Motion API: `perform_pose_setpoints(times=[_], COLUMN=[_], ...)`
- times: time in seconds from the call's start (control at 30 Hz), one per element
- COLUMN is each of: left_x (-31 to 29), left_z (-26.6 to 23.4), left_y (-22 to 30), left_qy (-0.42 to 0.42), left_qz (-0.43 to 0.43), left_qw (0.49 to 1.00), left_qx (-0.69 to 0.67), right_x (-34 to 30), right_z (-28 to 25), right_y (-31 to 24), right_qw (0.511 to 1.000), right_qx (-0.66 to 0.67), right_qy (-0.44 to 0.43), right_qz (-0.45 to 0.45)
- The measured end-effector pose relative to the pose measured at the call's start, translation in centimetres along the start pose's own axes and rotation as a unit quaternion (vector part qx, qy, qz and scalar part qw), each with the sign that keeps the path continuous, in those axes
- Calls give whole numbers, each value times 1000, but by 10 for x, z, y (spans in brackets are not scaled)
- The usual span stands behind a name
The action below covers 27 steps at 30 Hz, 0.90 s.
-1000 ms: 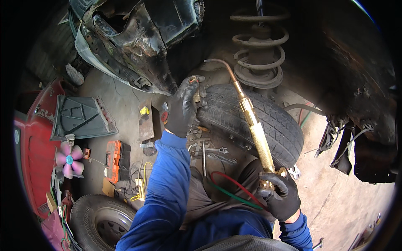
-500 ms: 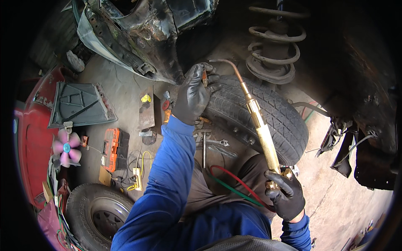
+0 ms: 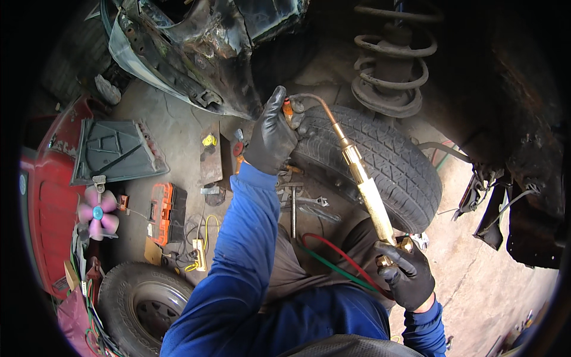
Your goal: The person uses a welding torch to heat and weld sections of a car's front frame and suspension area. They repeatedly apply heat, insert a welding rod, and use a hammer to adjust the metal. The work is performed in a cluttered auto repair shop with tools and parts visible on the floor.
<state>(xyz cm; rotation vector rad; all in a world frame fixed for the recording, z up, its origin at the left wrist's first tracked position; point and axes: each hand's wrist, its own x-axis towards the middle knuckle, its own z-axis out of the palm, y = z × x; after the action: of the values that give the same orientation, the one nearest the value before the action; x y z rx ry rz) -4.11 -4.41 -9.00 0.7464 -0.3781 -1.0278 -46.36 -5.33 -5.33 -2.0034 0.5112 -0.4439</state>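
Note:
My gloved right hand [image 3: 409,278] is closed round the valve end of a brass gas welding torch [image 3: 376,205]. Its bent copper tip reaches up and left, right beside an orange lighter [image 3: 288,112]. That lighter stands upright in my gloved left hand [image 3: 273,140], thumb pointing up along it. I can make out no flame at the tip. A red hose [image 3: 345,256] and a green hose [image 3: 334,272] run from near my right hand across my lap. Just beyond the hands lies a black tyre [image 3: 386,160], partly behind the torch.
Stripped, rusty bodywork [image 3: 208,56] hangs ahead; a coil spring [image 3: 392,74] is at upper right. On the floor to the left are an orange-black toolbox [image 3: 166,213], a power strip [image 3: 199,254], a wheel [image 3: 143,303] and a fan [image 3: 98,212]. Wrenches [image 3: 312,202] lie near my knees.
The torch tip has swung left and slightly down, meeting the lighter's top. My left thumb has risen, and more of the lighter shows.

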Motion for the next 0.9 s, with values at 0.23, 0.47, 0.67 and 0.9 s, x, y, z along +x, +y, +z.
perform_pose_setpoints(times=[0.23, 0.47, 0.67, 0.9], left_x=[-8, -34, -73, -93], left_z=[-3, 32, 87, 123], left_y=[0, 0, -28, -66], left_qy=[-63, -126, -163, -134], left_qz=[22, 1, -147, -224], left_qw=[997, 976, 886, 908], left_qx=[30, 178, 409, 329], right_x=[0, 0, -3, 2], right_z=[-1, 4, 5, 9], right_y=[-1, -5, -17, -24], right_qw=[999, 995, 986, 980], right_qx=[-29, -87, -136, -162], right_qy=[-3, 56, 78, 93], right_qz=[15, 9, 57, 64])
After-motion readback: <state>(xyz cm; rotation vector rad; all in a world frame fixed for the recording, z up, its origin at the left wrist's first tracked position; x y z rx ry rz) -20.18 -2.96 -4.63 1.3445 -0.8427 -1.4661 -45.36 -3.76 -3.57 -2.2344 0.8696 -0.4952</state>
